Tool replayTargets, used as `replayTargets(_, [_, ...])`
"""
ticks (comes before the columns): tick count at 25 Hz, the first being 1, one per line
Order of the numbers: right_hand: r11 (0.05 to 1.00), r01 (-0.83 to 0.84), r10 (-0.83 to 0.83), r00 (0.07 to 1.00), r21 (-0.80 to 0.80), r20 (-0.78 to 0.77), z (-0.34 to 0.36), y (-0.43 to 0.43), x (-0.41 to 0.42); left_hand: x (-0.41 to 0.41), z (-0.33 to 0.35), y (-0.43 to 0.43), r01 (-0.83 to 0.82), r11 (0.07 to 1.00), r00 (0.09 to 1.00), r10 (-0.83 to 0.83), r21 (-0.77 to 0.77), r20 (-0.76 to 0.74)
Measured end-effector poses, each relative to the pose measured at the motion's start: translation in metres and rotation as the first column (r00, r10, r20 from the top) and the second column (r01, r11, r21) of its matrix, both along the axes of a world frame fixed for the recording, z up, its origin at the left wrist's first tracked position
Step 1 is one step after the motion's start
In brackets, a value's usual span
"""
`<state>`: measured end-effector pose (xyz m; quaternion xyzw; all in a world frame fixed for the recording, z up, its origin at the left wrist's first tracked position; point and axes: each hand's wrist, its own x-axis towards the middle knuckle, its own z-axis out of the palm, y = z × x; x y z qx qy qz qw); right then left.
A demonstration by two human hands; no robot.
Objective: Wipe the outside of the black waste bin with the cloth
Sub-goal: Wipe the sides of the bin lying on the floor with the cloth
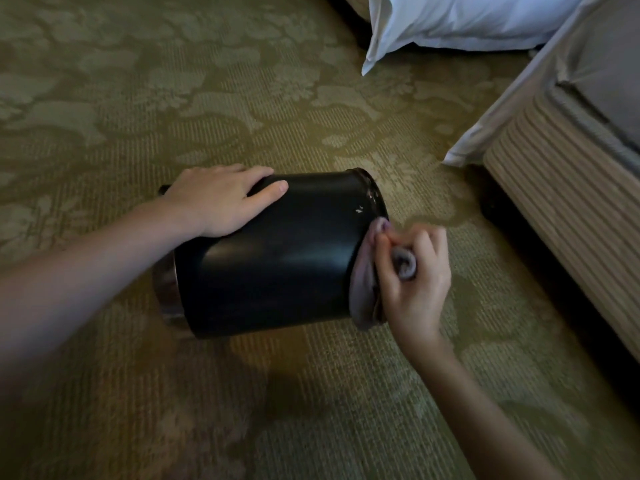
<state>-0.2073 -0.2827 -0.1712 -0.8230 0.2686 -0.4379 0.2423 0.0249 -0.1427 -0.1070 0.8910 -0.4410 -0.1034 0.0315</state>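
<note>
Gripping cloth (362, 292), right hand (420, 277), bin (270, 258) end hidden

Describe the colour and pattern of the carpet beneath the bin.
Olive green carpet with a paler floral damask pattern, best seen in the head view.

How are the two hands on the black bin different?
The left hand lies open, fingers straight, on the black bin; the right hand is curled up. The left hand holds nothing; the right hand grips the cloth against the bin's end. Both are at the same tipped-over bin.
</note>
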Motion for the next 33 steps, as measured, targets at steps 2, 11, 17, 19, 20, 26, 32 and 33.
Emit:
replayTargets(2, [0.999,-0.042,0.041,0.999,0.013,0.023,-0.019,0.006,-0.011,0.009,0.002,-0.006,-0.009,1.0,1.0,0.01,0.027,-0.021])
replayTargets(11, [0.972,-0.064,0.052,0.997,0.225,0.06,0.006,0.005,0.003,0.026,0.009,-0.007,-0.045,0.983,0.998,0.036,-0.175,-0.053])
replayTargets(17, [0.901,-0.049,0.046,0.999,0.431,0.016,0.035,-0.006,0.027,-0.015,-0.007,0.075,-0.773,0.422,0.629,0.412,-0.474,-0.66])
replayTargets(19, [0.881,-0.03,0.015,0.999,0.471,0.036,0.038,-0.005,0.03,-0.047,-0.015,0.093,-0.762,0.537,0.583,0.327,-0.361,-0.744])
replayTargets(20, [0.872,-0.014,-0.008,0.999,0.489,0.044,0.038,-0.004,0.031,-0.057,-0.017,0.097,-0.72,0.588,0.61,0.285,-0.368,-0.739])
replayTargets(26, [0.74,-0.007,-0.097,0.988,0.672,0.117,0.056,-0.006,0.024,-0.035,0.006,0.095,-0.682,0.673,0.586,0.27,-0.286,-0.764])
replayTargets(32, [0.937,0.09,0.042,0.93,0.338,-0.365,0.084,-0.013,0.04,-0.047,0.006,0.097,-0.808,0.566,0.41,0.338,-0.165,-0.847])
replayTargets(33, [0.942,0.104,0.031,0.919,0.319,-0.392,0.086,-0.014,0.05,-0.044,0.003,0.097,-0.795,0.563,0.489,0.376,-0.224,-0.787])
